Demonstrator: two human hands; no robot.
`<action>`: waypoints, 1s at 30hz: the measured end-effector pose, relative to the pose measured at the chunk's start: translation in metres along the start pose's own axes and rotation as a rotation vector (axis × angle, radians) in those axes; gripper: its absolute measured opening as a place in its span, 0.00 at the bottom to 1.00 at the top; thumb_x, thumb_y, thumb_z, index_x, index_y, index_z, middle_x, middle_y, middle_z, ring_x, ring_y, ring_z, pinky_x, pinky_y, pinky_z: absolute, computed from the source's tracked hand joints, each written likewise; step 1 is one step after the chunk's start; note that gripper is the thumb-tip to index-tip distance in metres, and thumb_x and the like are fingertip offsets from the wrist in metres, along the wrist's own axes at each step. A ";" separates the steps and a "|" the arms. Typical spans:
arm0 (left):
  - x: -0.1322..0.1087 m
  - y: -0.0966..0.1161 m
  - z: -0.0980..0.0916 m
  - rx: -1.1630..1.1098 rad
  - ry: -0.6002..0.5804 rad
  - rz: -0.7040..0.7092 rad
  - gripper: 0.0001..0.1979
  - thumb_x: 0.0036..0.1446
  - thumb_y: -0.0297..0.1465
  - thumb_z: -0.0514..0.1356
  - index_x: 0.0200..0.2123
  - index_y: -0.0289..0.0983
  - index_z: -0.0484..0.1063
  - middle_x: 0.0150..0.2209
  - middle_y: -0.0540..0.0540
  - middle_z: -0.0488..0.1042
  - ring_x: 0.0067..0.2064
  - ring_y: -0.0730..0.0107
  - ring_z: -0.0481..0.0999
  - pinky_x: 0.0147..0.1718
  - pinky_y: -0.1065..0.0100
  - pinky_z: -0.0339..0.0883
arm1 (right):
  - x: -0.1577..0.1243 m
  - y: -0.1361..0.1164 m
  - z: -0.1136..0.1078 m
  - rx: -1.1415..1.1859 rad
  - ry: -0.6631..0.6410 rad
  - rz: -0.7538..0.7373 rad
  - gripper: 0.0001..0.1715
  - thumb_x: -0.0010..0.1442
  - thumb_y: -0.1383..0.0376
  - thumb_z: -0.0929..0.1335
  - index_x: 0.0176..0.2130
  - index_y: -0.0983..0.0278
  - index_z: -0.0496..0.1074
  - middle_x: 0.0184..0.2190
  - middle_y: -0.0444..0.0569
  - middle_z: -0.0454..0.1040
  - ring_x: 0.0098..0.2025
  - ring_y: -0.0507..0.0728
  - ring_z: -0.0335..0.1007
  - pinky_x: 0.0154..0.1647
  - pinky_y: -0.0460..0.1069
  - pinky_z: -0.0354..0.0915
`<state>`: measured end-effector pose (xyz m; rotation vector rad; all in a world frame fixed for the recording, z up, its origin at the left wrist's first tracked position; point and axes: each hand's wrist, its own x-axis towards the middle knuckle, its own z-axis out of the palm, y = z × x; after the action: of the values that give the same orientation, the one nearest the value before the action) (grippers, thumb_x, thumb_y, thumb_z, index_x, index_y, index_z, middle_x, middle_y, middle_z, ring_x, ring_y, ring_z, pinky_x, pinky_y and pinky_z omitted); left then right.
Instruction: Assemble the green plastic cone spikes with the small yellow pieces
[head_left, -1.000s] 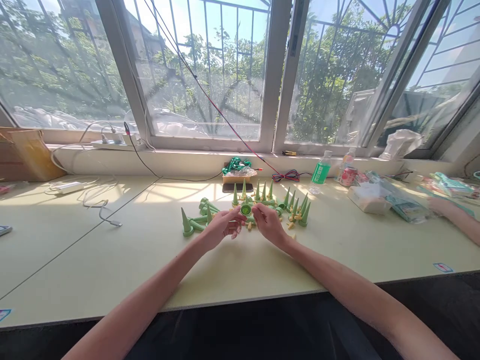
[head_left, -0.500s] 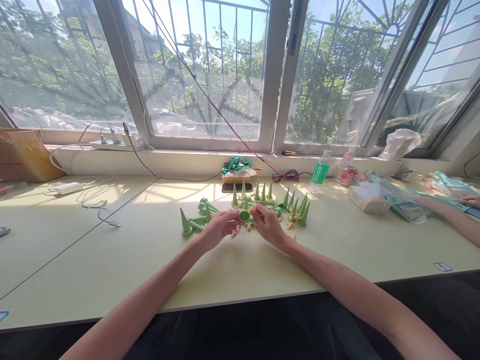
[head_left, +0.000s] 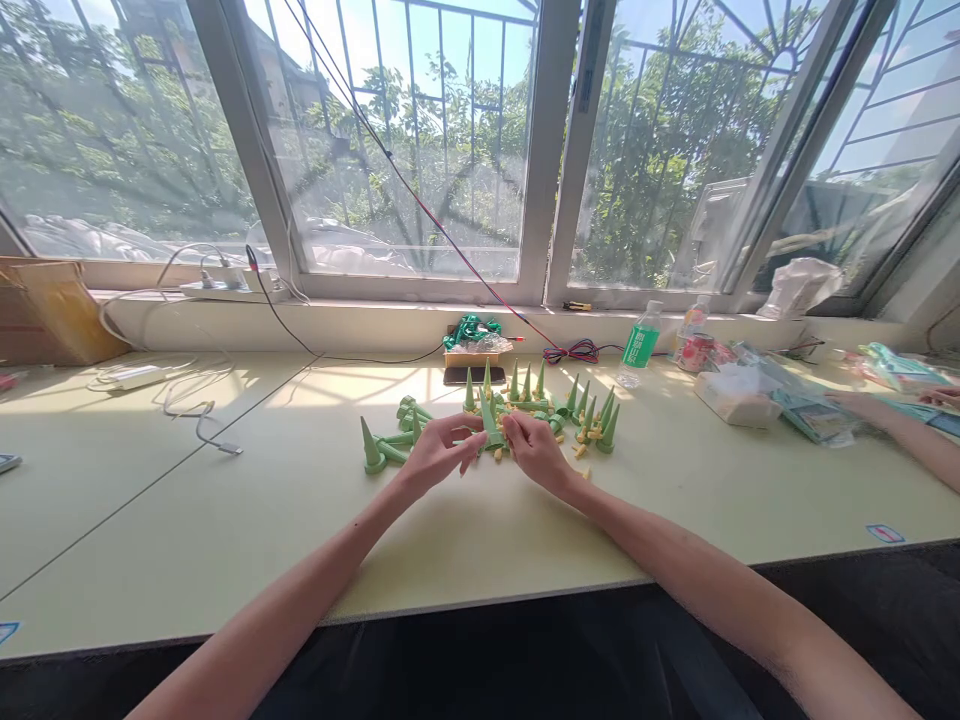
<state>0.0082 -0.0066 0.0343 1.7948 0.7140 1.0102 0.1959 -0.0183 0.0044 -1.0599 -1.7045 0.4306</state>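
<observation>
A green plastic spike point(head_left: 491, 422), cone-shaped with a wide collar, stands tilted with its point up between my hands. My left hand point(head_left: 442, 450) grips its left side between thumb and fingers. My right hand point(head_left: 536, 450) is closed in a pinch at the right side of its collar; whether a small part is also between those fingers is hidden. Around and behind my hands are several more green spikes, some upright like the one at the left point(head_left: 371, 447) and others lying down. Small yellow pieces point(head_left: 580, 450) lie scattered among them.
Behind the spikes are a dark phone point(head_left: 474, 376) and a small box point(head_left: 472, 357) with green material. A green-labelled bottle point(head_left: 640, 345), a red can point(head_left: 695, 351) and a tissue pack point(head_left: 739, 396) stand to the right. Another person's arm point(head_left: 911, 435) rests at the far right.
The spike has turned from its round base facing me to its point up, collar down. My left fingers have shifted around it; my right hand has stayed almost in place.
</observation>
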 end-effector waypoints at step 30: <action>0.001 -0.018 -0.001 0.479 0.052 0.364 0.16 0.58 0.35 0.61 0.49 0.40 0.76 0.47 0.42 0.71 0.26 0.80 0.71 0.21 0.75 0.68 | 0.003 0.008 0.004 0.151 -0.011 0.131 0.31 0.66 0.44 0.57 0.21 0.61 0.55 0.15 0.39 0.56 0.16 0.48 0.52 0.18 0.45 0.53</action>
<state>0.0076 0.0019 0.0186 2.3846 0.7179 1.1959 0.1957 -0.0103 -0.0013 -1.0626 -1.5906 0.6397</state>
